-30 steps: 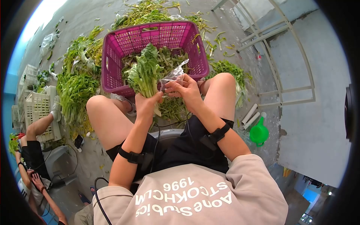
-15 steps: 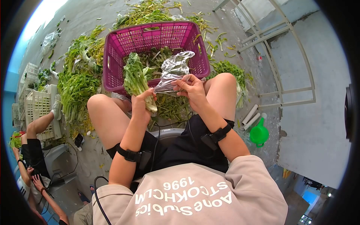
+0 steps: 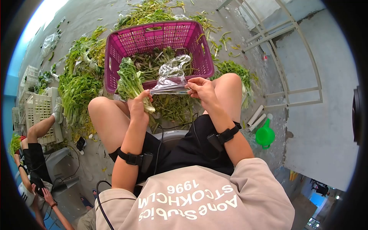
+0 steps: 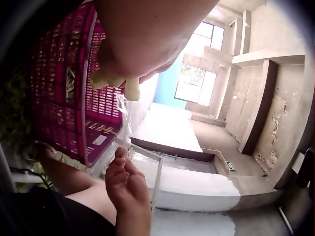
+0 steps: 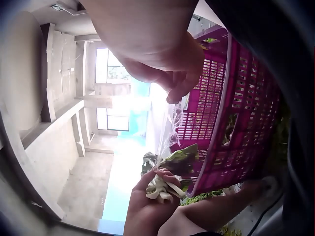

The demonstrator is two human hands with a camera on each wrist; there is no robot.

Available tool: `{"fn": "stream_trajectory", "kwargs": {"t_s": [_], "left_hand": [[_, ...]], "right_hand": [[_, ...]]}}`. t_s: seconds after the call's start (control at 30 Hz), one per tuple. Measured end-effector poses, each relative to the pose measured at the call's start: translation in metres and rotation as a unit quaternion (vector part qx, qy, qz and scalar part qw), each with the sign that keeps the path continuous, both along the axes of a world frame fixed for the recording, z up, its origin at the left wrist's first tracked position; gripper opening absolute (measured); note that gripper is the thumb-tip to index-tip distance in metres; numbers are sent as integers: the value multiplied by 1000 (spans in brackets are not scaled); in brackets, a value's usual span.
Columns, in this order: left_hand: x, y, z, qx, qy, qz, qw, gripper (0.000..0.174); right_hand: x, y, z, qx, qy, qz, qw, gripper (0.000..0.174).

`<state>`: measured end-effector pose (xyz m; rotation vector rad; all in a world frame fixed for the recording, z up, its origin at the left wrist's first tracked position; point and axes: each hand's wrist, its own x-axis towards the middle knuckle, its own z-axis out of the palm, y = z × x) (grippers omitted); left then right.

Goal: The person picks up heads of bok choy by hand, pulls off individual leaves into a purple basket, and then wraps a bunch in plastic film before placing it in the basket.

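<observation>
In the head view a bunch of leafy greens (image 3: 129, 80) lies in the left hand (image 3: 139, 106), whose fingers curl round its pale stems. The same hand pinches one edge of a clear plastic bag (image 3: 172, 73) between thumb and finger. At the bag's other side the right hand (image 3: 203, 92) pinches the edge, and the bag is stretched flat between both hands. The right wrist view shows the pale stem ends (image 5: 165, 191) in the left hand (image 5: 147, 206). The left wrist view has the right hand (image 4: 129, 184) with its fingertips at the plastic.
A purple crate (image 3: 161, 28) holding loose greens stands just beyond the hands. Piles of greens (image 3: 78, 92) cover the floor at left and behind it. A metal frame (image 3: 281, 57) and a green plastic container (image 3: 265, 135) are at right. Another person (image 3: 36, 165) sits at far left.
The greens have moved left and down, away from the bag. The bag, bunched up before, is now drawn out wide, and the right hand has shifted slightly right.
</observation>
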<state>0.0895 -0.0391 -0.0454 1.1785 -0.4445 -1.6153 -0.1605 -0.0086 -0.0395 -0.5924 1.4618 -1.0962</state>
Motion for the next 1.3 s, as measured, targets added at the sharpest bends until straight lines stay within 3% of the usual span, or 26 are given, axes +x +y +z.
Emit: {"fn": "stream_trajectory", "kwargs": {"t_s": [0.17,0.27,0.4,0.7,0.8,0.87,0.93,1.07,1.3], "left_hand": [[7,-3,-3,18,19,-8,1000,31],[11,-3,-5,31,22,-17,999,32],[13,-4,-8,43,0,-2,999,32],[15,1,-15,45,-15,-75,996,24],[15,-2,-12,77,-27,-80,993,18],[21,-10,-17,67,-29,-50,996,19],[31,-33,-22,66,9,-56,996,21],[18,-41,-6,-24,76,-66,995,28],[-15,-35,-3,-43,140,-165,975,35]], "right_hand": [[-1,2,11,26,-45,10,999,19],[14,-1,16,109,-90,46,989,24],[19,-8,-11,19,-80,90,993,27],[16,-10,-5,-79,-89,-54,991,15],[4,-11,-5,-180,-167,-38,969,13],[7,-8,9,-179,-182,-38,966,12],[9,-4,17,-245,-171,26,954,14],[12,4,34,-223,-236,137,936,15],[14,9,31,-202,-280,207,915,16]]}}
